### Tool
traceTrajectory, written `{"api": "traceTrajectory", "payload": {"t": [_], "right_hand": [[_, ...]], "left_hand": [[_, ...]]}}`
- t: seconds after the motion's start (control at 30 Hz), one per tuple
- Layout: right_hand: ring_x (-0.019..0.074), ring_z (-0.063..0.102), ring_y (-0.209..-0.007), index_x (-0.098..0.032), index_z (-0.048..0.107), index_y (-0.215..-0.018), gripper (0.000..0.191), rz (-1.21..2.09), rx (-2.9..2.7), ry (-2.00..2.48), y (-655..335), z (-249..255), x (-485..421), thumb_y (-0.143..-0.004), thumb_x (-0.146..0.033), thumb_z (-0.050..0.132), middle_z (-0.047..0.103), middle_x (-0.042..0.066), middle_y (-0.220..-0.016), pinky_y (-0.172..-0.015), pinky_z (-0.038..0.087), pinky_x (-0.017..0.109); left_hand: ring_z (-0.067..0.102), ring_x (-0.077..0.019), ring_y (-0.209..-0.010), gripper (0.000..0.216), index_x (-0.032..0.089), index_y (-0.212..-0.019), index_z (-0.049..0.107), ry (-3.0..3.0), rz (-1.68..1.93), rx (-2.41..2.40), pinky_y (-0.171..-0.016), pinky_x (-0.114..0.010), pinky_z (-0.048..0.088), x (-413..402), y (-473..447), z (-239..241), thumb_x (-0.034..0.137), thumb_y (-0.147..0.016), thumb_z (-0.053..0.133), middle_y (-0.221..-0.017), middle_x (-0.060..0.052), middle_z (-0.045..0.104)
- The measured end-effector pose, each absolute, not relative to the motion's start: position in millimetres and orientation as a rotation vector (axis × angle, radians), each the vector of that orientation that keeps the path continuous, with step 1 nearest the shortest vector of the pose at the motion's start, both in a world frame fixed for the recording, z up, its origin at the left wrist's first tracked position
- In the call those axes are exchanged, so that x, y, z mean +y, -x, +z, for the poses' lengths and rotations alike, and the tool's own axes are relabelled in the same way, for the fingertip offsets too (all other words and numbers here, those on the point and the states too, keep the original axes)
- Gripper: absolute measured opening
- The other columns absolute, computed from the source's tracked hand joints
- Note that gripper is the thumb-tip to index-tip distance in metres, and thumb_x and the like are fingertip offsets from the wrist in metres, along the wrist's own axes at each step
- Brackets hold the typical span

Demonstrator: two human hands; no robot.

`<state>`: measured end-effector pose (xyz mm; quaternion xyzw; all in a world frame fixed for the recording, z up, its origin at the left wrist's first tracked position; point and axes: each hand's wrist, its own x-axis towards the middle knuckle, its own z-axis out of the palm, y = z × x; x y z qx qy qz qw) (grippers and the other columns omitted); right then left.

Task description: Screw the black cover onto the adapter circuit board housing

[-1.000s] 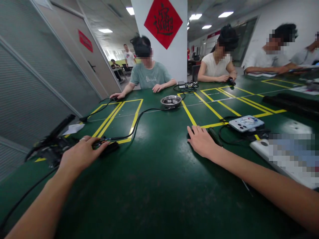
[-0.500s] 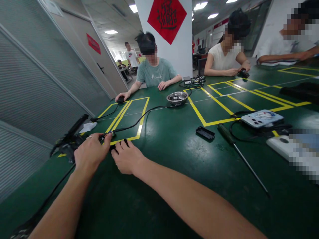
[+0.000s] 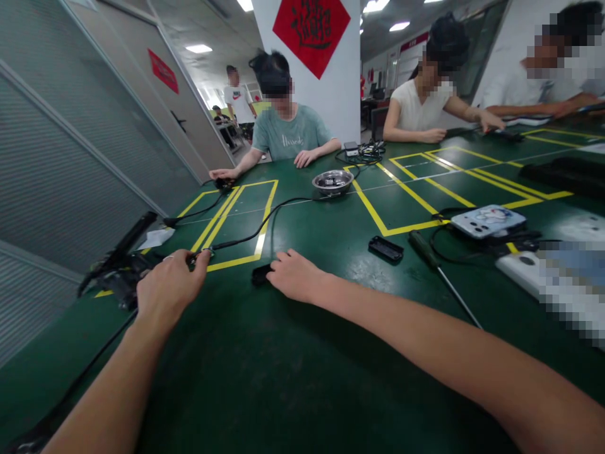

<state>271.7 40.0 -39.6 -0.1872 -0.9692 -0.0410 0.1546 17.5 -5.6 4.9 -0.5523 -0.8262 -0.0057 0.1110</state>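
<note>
My left hand (image 3: 171, 284) is closed around a small part at the end of a black cable (image 3: 246, 239), by the yellow tape on the green table. Its fingers hide most of that part. To its right, my right hand (image 3: 299, 276) has its fingers closed on the end of a black plastic piece (image 3: 260, 275), low over or on the table top. A black plastic half-shell (image 3: 386, 250) lies farther right, hollow side up. Beside that rests a long screwdriver (image 3: 444, 277) with a dark green handle.
A metal bowl (image 3: 333, 182) with small parts stands ahead. Dark equipment (image 3: 118, 271) sits at the left edge. A phone (image 3: 488, 221) and a white device (image 3: 524, 271) lie on the right. Three people (image 3: 288, 132) sit across the table.
My right hand has moved right, away from my left hand, with the black plastic piece. My left hand stays in about the same place. Across the table, a co-worker's hand has reached right.
</note>
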Motion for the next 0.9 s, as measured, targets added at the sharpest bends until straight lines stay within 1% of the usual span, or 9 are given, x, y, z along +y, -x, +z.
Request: {"api": "traceTrajectory", "payload": {"t": [0.07, 0.13, 0.2, 0.27, 0.33, 0.5, 0.73, 0.83, 0.9], "right_hand": [[0.027, 0.055, -0.1, -0.01, 0.069, -0.087, 0.027, -0.133, -2.779, 0.532, -309, -37, 32, -0.093, -0.012, 0.042, 0.066, 0.015, -0.09, -0.089, 0.042, 0.044], [0.0264, 0.053, -0.104, -0.008, 0.068, -0.091, 0.024, -0.129, -2.77, 0.547, -346, -37, 22, -0.093, -0.013, 0.044, 0.065, 0.016, -0.095, -0.096, 0.039, 0.045], [0.0229, 0.055, -0.097, -0.009, 0.067, -0.093, 0.021, -0.062, -2.75, 0.616, -380, -37, 11, -0.093, -0.017, 0.047, 0.063, 0.015, -0.099, -0.09, 0.044, 0.04], [0.0193, 0.058, -0.093, -0.011, 0.066, -0.094, 0.02, 0.009, -2.734, 0.664, -408, -36, 1, -0.093, -0.02, 0.048, 0.06, 0.015, -0.112, -0.084, 0.048, 0.035], [0.0213, 0.057, -0.104, -0.011, 0.066, -0.093, 0.019, 0.11, -2.711, 0.716, -429, -33, -8, -0.092, -0.022, 0.051, 0.055, 0.016, -0.127, -0.09, 0.047, 0.036], [0.0209, 0.058, -0.097, -0.015, 0.065, -0.088, 0.017, 0.323, -2.675, 0.828, -453, -14, -27, -0.091, -0.029, 0.056, 0.064, 0.01, -0.107, -0.089, 0.048, 0.039], [0.0185, 0.056, -0.09, -0.017, 0.06, -0.096, 0.022, 0.498, -2.677, 0.775, -456, -7, -55, -0.086, -0.036, 0.064, 0.061, 0.006, -0.102, -0.08, 0.048, 0.035], [0.0205, 0.056, -0.088, -0.016, 0.06, -0.095, 0.039, 0.5, -2.725, 0.74, -458, -12, -56, -0.082, -0.052, 0.065, 0.061, 0.007, -0.1, -0.076, 0.049, 0.037], [0.0224, 0.056, -0.094, -0.016, 0.059, -0.094, 0.048, 0.48, -2.593, 0.735, -461, -12, -51, -0.079, -0.061, 0.063, 0.061, 0.009, -0.104, -0.082, 0.049, 0.039]], "left_hand": [[0.063, -0.0404, -0.096, 0.079, 0.01, -0.119, 0.058, 1.662, -0.002, -2.426, -0.071, -0.042, 0.045, -4, -22, 6, 0.068, -0.092, 0.012, -0.108, -0.023, 0.066], [0.063, -0.0405, -0.094, 0.076, 0.011, -0.116, 0.059, 1.717, 0.01, -2.412, -0.071, -0.043, 0.045, -4, -30, 7, 0.068, -0.092, 0.014, -0.105, -0.022, 0.067], [0.064, -0.0399, -0.093, 0.074, 0.013, -0.114, 0.059, 1.789, 0.012, -2.378, -0.071, -0.042, 0.045, -6, -41, 7, 0.068, -0.092, 0.015, -0.104, -0.02, 0.067], [0.064, -0.0384, -0.095, 0.072, 0.014, -0.114, 0.059, 1.879, 0.006, -2.321, -0.072, -0.041, 0.045, -9, -56, 7, 0.067, -0.093, 0.015, -0.104, -0.019, 0.067], [0.064, -0.0363, -0.096, 0.07, 0.014, -0.112, 0.058, 1.968, -0.002, -2.259, -0.073, -0.039, 0.045, -12, -70, 6, 0.066, -0.094, 0.015, -0.102, -0.017, 0.067], [0.066, -0.0325, -0.092, 0.06, 0.016, -0.114, 0.055, 2.085, -0.04, -2.185, -0.074, -0.038, 0.045, -16, -102, -2, 0.062, -0.096, 0.02, -0.101, -0.014, 0.068], [0.066, -0.0281, -0.09, 0.042, 0.019, -0.115, 0.048, 2.345, -0.188, -2.029, -0.073, -0.037, 0.048, -33, -139, -5, 0.053, -0.098, 0.03, -0.103, -0.01, 0.066], [0.065, -0.0266, -0.088, 0.039, 0.02, -0.115, 0.047, 2.437, -0.244, -1.916, -0.071, -0.036, 0.048, -45, -156, -6, 0.053, -0.098, 0.034, -0.101, -0.009, 0.065], [0.065, -0.0255, -0.086, 0.037, 0.02, -0.115, 0.047, 2.519, -0.283, -1.819, -0.07, -0.035, 0.048, -53, -168, -8, 0.051, -0.098, 0.036, -0.1, -0.009, 0.065]]}}
